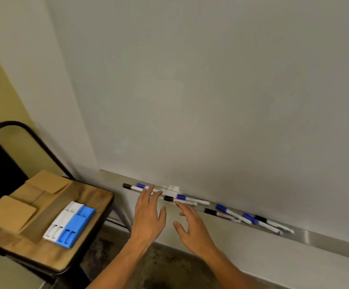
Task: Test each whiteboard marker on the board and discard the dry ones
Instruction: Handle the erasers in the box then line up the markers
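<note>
Both hands reach toward the metal marker tray (325, 238) that runs along the bottom edge of the whiteboard (211, 90). Left hand (148, 215) has its fingers straight and spread, holding nothing; its fingertips (151, 187) lie over the tray at about 12 o'clock from the palm, just beside a black-capped marker (130, 187) and a blue-capped marker (141, 186) at the tray's left end. Whether they touch a marker I cannot tell. Right hand (192, 226) is released too, fingers loosely bent and apart, gripping nothing; its fingertips (179, 204) sit just below a second black-capped marker (178, 200) and a second blue-capped marker (192, 199).

Further along the tray, toward 4 o'clock from the right hand, lie more markers in a loose, overlapping row: a third black-capped marker (221, 214), a third blue-capped marker (232, 213), a fourth blue-capped marker (259, 223) and a fourth black-capped marker (273, 223).

At 9 o'clock from the left hand stands a black-framed chair (98, 207) with a wooden seat. On it rest a flat cardboard box (27, 203) and 2 plastic holders, one white (62, 219) and one blue (75, 226), side by side and touching.
</note>
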`<state>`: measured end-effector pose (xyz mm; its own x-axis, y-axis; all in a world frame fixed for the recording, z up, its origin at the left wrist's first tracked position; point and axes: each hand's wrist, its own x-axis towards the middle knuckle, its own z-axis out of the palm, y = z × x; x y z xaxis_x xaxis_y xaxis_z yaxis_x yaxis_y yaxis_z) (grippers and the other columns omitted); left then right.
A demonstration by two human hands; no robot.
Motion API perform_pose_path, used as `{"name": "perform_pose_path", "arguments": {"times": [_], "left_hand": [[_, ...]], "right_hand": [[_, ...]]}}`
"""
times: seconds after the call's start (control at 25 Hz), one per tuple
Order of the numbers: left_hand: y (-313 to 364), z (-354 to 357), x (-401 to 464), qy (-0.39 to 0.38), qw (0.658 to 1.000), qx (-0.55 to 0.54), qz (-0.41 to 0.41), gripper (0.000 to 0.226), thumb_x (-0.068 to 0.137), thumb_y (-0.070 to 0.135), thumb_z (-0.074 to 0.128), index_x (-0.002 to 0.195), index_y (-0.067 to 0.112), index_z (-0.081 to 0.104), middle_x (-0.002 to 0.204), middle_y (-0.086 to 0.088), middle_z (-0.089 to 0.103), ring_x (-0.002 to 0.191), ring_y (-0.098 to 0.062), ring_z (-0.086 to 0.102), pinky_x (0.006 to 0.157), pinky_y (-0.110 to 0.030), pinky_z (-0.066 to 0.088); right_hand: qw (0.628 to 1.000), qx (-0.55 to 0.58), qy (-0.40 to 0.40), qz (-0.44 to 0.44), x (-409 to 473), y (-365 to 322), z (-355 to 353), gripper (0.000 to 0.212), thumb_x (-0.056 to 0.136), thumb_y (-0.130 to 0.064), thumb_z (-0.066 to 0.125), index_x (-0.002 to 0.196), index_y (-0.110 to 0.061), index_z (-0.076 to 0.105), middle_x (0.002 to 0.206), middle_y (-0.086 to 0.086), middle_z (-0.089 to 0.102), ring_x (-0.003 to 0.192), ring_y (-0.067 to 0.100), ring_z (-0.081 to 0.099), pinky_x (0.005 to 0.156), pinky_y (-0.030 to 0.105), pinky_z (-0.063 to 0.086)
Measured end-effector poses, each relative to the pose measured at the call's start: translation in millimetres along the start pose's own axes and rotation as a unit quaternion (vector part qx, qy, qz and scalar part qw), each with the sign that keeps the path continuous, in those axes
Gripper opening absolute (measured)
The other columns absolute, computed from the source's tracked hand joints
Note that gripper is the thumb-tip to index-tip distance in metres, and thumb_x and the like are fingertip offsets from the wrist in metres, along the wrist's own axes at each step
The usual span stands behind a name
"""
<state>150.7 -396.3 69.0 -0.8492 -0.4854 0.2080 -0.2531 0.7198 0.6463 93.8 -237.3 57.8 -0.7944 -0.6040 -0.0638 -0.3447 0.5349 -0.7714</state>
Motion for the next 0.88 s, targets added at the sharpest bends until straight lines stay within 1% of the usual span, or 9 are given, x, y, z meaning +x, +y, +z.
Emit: {"name": "perform_pose_path", "arguments": {"times": [0.08, 0.12, 0.28, 0.4, 0.52, 0.64, 0.76, 0.8, 0.88], "left_hand": [[32, 29, -9, -0.033, 0.999, -0.003, 0.027, 0.047, 0.095, 0.028, 0.060, 0.140, 0.028, 0.047, 0.157, 0.005, 0.031, 0.147, -0.017, 0.024, 0.117, -0.034, 0.023], [47, 43, -14, -0.048, 0.998, -0.005, 0.039, 0.047, 0.095, 0.028, 0.060, 0.140, 0.027, 0.048, 0.155, 0.005, 0.036, 0.145, -0.017, 0.029, 0.118, -0.035, 0.026], [96, 85, -32, -0.116, 0.991, -0.008, 0.059, 0.042, 0.096, 0.031, 0.058, 0.138, 0.028, 0.052, 0.142, 0.005, 0.054, 0.131, -0.014, 0.049, 0.111, -0.028, 0.035], [122, 108, -41, -0.163, 0.983, -0.003, 0.083, 0.041, 0.097, 0.033, 0.056, 0.137, 0.030, 0.052, 0.139, 0.007, 0.057, 0.126, -0.011, 0.053, 0.108, -0.025, 0.038], [134, 125, -39, -0.192, 0.976, 0.011, 0.102, 0.040, 0.097, 0.033, 0.056, 0.137, 0.032, 0.052, 0.139, 0.009, 0.057, 0.125, -0.011, 0.054, 0.107, -0.025, 0.040], [140, 145, -24, -0.218, 0.964, 0.021, 0.152, 0.038, 0.096, 0.028, 0.058, 0.134, 0.028, 0.056, 0.133, 0.007, 0.061, 0.118, -0.013, 0.059, 0.103, -0.026, 0.044], [137, 172, 0, -0.216, 0.956, 0.022, 0.200, 0.032, 0.091, 0.014, 0.063, 0.122, 0.022, 0.067, 0.117, 0.001, 0.069, 0.104, -0.017, 0.065, 0.095, -0.031, 0.051], [134, 181, 6, -0.211, 0.955, 0.023, 0.205, 0.030, 0.090, 0.011, 0.065, 0.117, 0.022, 0.070, 0.113, 0.001, 0.071, 0.101, -0.017, 0.065, 0.093, -0.034, 0.053], [129, 195, 17, -0.211, 0.955, 0.040, 0.203, 0.027, 0.088, 0.013, 0.069, 0.112, 0.023, 0.073, 0.109, 0.003, 0.071, 0.098, -0.018, 0.066, 0.091, -0.036, 0.053]], "right_hand": [[0.999, 0.007, 0.031, 0.031, -28, 36, -25, 0.061, 0.098, -0.035, 0.061, 0.151, -0.044, 0.031, 0.157, -0.018, 0.033, 0.138, 0.004, 0.040, 0.116, 0.029, 0.037], [0.998, 0.011, 0.045, 0.043, -41, 52, -37, 0.061, 0.098, -0.035, 0.061, 0.150, -0.042, 0.031, 0.157, -0.017, 0.034, 0.139, 0.005, 0.039, 0.116, 0.031, 0.037], [0.988, 0.029, 0.117, 0.097, -85, 104, -75, 0.057, 0.098, -0.033, 0.061, 0.148, -0.039, 0.035, 0.152, -0.015, 0.041, 0.136, 0.004, 0.041, 0.113, 0.026, 0.038], [0.975, 0.041, 0.170, 0.135, -106, 135, -98, 0.053, 0.099, -0.029, 0.060, 0.147, -0.035, 0.039, 0.148, -0.015, 0.045, 0.133, 0.004, 0.043, 0.109, 0.022, 0.038], [0.962, 0.038, 0.210, 0.173, -114, 157, -112, 0.048, 0.099, -0.026, 0.059, 0.145, -0.030, 0.044, 0.142, -0.011, 0.050, 0.130, 0.007, 0.047, 0.106, 0.023, 0.042], [0.945, 0.019, 0.250, 0.213, -109, 175, -128, 0.037, 0.099, -0.023, 0.060, 0.135, -0.025, 0.054, 0.131, -0.006, 0.058, 0.121, 0.010, 0.053, 0.101, 0.024, 0.047], [0.933, -0.016, 0.274, 0.234, -95, 194, -141, 0.025, 0.098, -0.019, 0.060, 0.123, -0.019, 0.065, 0.121, -0.002, 0.064, 0.113, 0.015, 0.058, 0.100, 0.030, 0.051], [0.929, -0.034, 0.281, 0.239, -90, 199, -146, 0.022, 0.098, -0.017, 0.061, 0.119, -0.018, 0.068, 0.118, 0.000, 0.065, 0.110, 0.016, 0.059, 0.099, 0.031, 0.051], [0.924, -0.076, 0.286, 0.241, -78, 209, -155, 0.019, 0.095, -0.013, 0.063, 0.113, -0.017, 0.070, 0.115, 0.001, 0.066, 0.107, 0.019, 0.060, 0.097, 0.030, 0.051]]}}
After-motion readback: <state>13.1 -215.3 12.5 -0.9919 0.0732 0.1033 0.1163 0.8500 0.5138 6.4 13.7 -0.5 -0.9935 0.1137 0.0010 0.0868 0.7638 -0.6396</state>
